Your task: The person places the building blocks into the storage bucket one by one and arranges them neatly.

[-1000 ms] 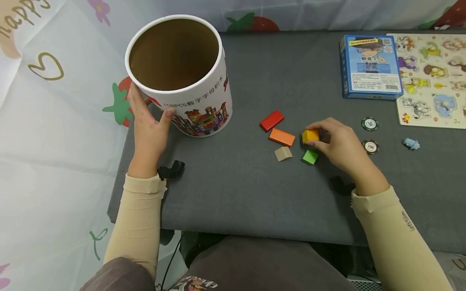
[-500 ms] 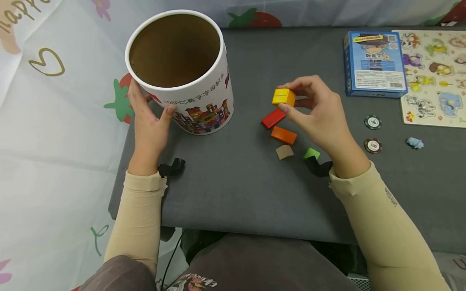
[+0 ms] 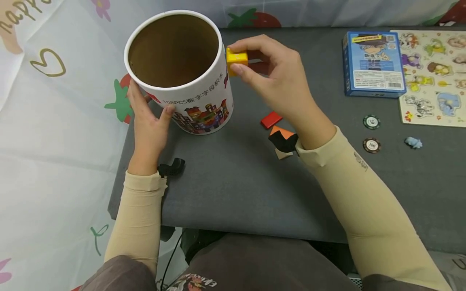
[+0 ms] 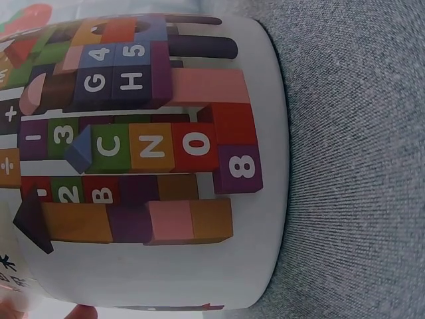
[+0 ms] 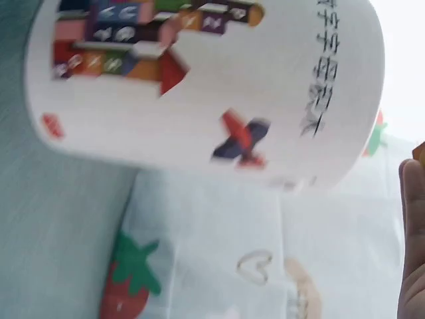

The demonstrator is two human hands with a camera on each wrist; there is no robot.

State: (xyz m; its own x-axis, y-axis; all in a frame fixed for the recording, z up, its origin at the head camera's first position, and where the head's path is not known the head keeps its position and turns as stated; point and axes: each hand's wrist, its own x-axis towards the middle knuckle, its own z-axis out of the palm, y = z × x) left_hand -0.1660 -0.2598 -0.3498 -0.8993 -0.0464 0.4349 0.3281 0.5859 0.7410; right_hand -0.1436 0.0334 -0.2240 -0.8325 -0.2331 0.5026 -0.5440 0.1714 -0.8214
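Observation:
A big white cardboard bucket (image 3: 223, 101), printed with toy bricks, stands at the left of the table, its dark inside facing up. My left hand (image 3: 149, 121) holds its left side, thumb on the front wall. Between thumb and fingers, my right hand (image 3: 282, 74) pinches a yellow toy block (image 3: 236, 57) in the air, just right of the bucket's rim. Below that arm lie a red block (image 3: 271, 120), an orange block (image 3: 279, 131) and a beige block (image 3: 282, 154), partly covered by a black wrist strap. The right wrist view shows the bucket wall (image 5: 166, 129) close up.
A blue card box (image 3: 375, 64) and an animal puzzle board (image 3: 429, 111) lie at the back right. Nearer are a green chip (image 3: 371, 121), a black chip (image 3: 371, 145) and a small blue figure (image 3: 413, 142). A printed white cloth (image 3: 73, 133) borders the table (image 3: 225, 194).
My right hand picked the yellow block off the table and carried it up and left to beside the bucket's rim. The green block is now hidden under the right arm. The left hand stays put.

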